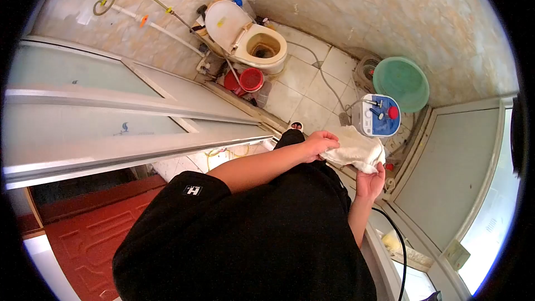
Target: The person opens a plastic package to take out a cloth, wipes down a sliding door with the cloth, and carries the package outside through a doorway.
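Note:
A crumpled white cloth (352, 148) is stretched between my two hands in front of my body. My left hand (321, 145) pinches its left edge with thumb and fingers. At the lower right corner of the cloth, my right hand (370, 183) has its fingers closed on the fabric. Just beyond the cloth stands a blue and white machine (384, 128) with a red cap, a small gauge-like fitting and a hose on top. Part of its near side is hidden behind the cloth.
A toilet (273, 66) with its lid raised stands at the back. Red buckets (251, 79) sit beside it. A green basin (404, 81) leans near the right wall. A grey hose (326, 78) crosses the tiled floor. Frosted door panels (83, 122) are on the left.

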`<action>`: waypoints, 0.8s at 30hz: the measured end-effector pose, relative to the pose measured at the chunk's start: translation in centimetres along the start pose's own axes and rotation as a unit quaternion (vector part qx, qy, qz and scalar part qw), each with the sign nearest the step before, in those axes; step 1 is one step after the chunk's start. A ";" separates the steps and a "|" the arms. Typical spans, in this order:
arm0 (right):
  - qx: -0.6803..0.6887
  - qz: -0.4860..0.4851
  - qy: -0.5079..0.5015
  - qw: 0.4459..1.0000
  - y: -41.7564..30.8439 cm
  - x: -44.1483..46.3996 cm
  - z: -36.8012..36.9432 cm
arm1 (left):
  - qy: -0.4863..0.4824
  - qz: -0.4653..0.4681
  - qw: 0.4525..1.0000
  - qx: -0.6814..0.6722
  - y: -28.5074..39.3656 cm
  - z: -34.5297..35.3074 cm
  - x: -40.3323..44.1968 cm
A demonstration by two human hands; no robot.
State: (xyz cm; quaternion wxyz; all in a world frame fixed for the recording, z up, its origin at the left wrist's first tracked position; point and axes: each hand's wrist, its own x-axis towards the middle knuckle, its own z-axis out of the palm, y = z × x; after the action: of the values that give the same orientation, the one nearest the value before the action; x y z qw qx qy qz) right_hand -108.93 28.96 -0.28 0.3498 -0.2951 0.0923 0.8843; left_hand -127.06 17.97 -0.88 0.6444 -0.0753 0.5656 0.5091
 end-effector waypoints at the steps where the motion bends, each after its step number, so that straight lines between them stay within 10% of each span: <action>1: -0.006 -0.004 0.000 1.000 0.0 0.1 -0.3 | 0.003 0.000 1.000 0.011 0.2 -0.1 -0.3; 17: -0.033 0.011 -0.064 0.997 -0.9 -2.0 -1.4 | 0.009 0.164 0.977 0.133 1.1 -3.1 -5.5; 22: -0.009 -0.031 -0.084 0.996 -2.3 -2.9 -2.1 | -0.112 0.402 0.880 0.225 8.3 -1.2 -15.6; 24: 0.021 -0.060 -0.107 0.992 -2.2 -3.4 -0.9 | -0.201 0.524 0.759 0.329 11.1 -0.3 -22.1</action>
State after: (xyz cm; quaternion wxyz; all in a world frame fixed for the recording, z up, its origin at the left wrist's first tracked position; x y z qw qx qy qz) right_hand -105.04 28.37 1.12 0.4161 -0.1967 0.0549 0.8861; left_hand -132.01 10.40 22.18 0.3608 0.5533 0.5072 0.5536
